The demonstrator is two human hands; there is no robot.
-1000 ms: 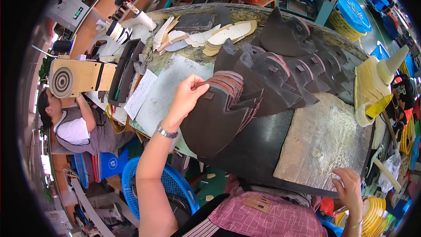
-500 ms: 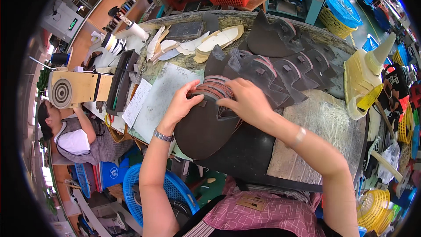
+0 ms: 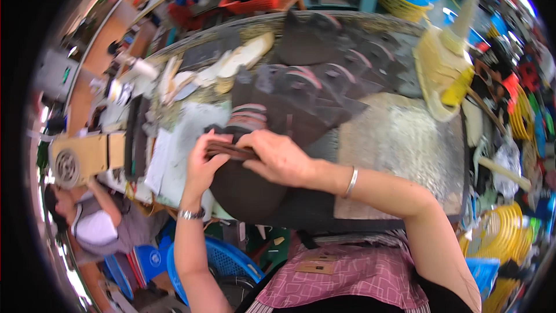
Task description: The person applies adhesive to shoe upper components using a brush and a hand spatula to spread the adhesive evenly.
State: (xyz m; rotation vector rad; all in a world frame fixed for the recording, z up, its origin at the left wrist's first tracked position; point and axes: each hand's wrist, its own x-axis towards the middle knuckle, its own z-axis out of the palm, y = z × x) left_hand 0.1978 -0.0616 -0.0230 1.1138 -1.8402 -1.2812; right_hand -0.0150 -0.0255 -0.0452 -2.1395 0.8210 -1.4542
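Note:
My left hand and my right hand both grip a stack of dark brown cut leather pieces near the front edge of the workbench. The left hand pinches the stack's left end. Fingers of the right hand press on its top edge. More dark leather pieces lie fanned out in overlapping rows behind the stack, some with pinkish undersides showing. The view is blurred by motion.
A worn grey cutting pad lies right of the stack. Pale insole shapes sit at the bench's back left, a cream cone-tipped container at the right. A blue basket stands below; another person sits at far left.
My right hand came from the bench's front right edge onto the stack. Both hands have drawn the stack toward me and to the left. The view tilted and blurred.

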